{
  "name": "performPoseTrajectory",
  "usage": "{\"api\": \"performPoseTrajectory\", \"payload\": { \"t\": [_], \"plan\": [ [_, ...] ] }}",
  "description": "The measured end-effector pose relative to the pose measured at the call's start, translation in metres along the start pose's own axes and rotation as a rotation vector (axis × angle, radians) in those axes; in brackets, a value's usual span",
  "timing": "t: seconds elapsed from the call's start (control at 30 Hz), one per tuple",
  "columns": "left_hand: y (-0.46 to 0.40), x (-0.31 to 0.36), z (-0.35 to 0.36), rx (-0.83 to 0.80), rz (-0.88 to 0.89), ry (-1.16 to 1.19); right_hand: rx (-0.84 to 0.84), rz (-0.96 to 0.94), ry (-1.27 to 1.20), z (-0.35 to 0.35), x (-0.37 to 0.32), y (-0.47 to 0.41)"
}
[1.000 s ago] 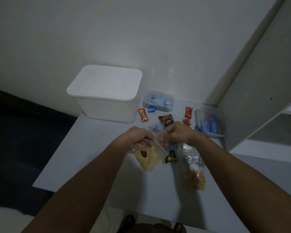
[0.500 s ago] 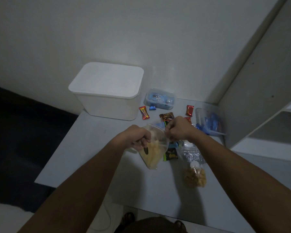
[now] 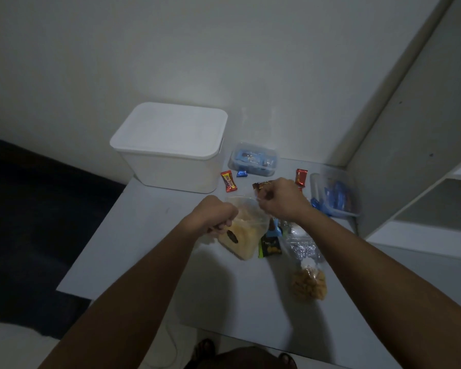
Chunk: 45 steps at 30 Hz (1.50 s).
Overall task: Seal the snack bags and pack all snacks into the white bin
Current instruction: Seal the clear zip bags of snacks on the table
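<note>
Clear plastic bag (image 3: 246,233) of yellow snacks held above the table (image 3: 149,235); left hand (image 3: 216,215) and right hand (image 3: 282,199) each pinch a side of its mouth, fingers curled. The mouth gapes, so it's not sealed yet. Second bag (image 3: 308,280) of brown snacks lies near the right forearm; whether it's sealed, cannot tell. White bin (image 3: 171,153) sits at the back with its lid on. Loose candies (image 3: 228,181) and two clear tubs (image 3: 254,159) are still out. Early stage, nothing visibly packed.

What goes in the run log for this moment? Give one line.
step: sealing | left hand: grips clear snack bag | right hand: pinches bag top | white bin: lid on | second snack bag: on table
</note>
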<state>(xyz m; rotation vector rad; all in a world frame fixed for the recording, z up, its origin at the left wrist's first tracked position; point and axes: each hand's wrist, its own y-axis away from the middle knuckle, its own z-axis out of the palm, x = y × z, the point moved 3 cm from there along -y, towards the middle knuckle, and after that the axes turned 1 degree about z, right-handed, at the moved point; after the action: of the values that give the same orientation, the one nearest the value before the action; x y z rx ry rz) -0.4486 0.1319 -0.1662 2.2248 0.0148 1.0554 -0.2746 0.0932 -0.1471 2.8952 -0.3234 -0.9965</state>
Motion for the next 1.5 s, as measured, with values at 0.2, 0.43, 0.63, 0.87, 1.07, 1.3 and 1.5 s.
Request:
{"api": "performPoseTrajectory", "payload": {
  "t": [0.2,0.43,0.63,0.87,1.07,1.3,1.5],
  "plan": [
    [0.016,0.023,-0.025,0.021,0.109,0.092,0.288,-0.148,-0.024,-0.030,-0.033,0.005],
    [0.011,0.039,-0.037,0.125,0.174,0.147,0.489,-0.173,0.022,-0.041,-0.042,-0.010],
    [-0.001,0.036,-0.032,0.310,0.287,0.267,0.471,-0.192,0.021,-0.039,-0.039,-0.011],
    [-0.002,0.046,-0.042,0.403,0.569,0.378,0.383,-0.242,-0.003,-0.049,-0.041,-0.014],
    [-0.005,0.054,-0.051,0.399,0.651,0.475,0.294,-0.262,-0.076,-0.062,-0.046,-0.017],
    [-0.005,0.062,-0.055,0.366,0.605,0.577,0.294,-0.250,-0.227,-0.069,-0.051,-0.017],
    [-0.001,0.076,-0.057,0.272,0.634,0.558,0.329,-0.240,-0.224,-0.075,-0.056,-0.020]
  ]
}}
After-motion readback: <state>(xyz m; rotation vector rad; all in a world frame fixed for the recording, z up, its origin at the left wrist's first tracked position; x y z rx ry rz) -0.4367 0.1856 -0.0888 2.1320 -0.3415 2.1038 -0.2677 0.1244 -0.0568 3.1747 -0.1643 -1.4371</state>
